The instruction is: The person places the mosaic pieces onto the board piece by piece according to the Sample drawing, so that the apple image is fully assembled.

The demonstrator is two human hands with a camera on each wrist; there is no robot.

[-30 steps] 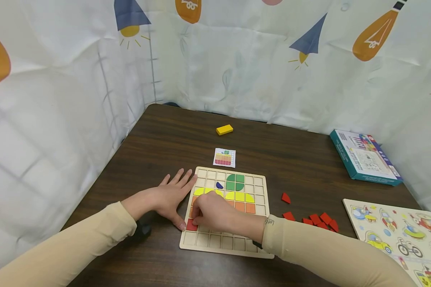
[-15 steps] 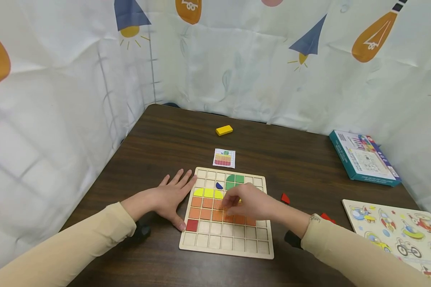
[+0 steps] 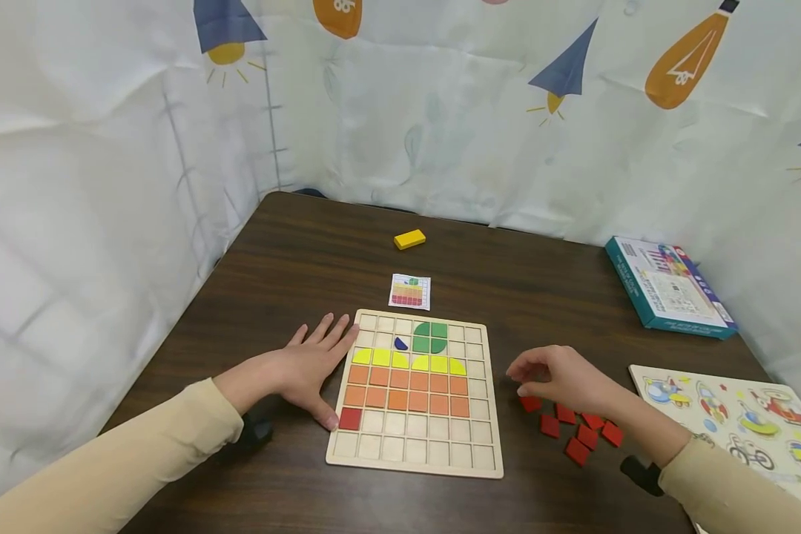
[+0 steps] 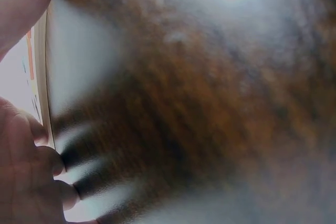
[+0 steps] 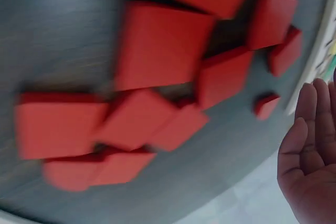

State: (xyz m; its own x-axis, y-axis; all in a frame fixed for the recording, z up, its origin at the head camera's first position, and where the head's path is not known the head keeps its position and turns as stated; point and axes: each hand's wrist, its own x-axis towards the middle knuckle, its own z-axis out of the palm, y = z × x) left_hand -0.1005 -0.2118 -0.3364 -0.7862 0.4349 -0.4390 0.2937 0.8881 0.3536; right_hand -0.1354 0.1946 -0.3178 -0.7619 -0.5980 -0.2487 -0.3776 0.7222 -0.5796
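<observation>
My left hand (image 3: pixel 307 371) lies with spread fingers along the left edge of a wooden grid board (image 3: pixel 417 450), thumb and fingertips at its rim. In the board's cells are two rows of orange squares (image 3: pixel 398 378), a row of yellow pieces (image 3: pixel 382 357), a green shape (image 3: pixel 430 338), a small blue piece (image 3: pixel 400 343) and one red square (image 3: pixel 350 419) at lower left. To the right of the board my right hand (image 3: pixel 564 378) hovers over loose red tiles (image 5: pixel 163 45), its fingers loosely bent around nothing. In the right wrist view, these tiles lie scattered beside its palm.
Behind the board is a small pattern card (image 3: pixel 410 291) printed with a similar coloured picture. Farther back sits a yellow block (image 3: pixel 409 239). A boxed game (image 3: pixel 674 285) is at the right rear, and a picture puzzle board (image 3: pixel 744 380) lies under the right forearm's side.
My right hand has left the red square at the board's lower left and swept right, off the board, to the loose red tiles. My left hand stays at the board's left edge.
</observation>
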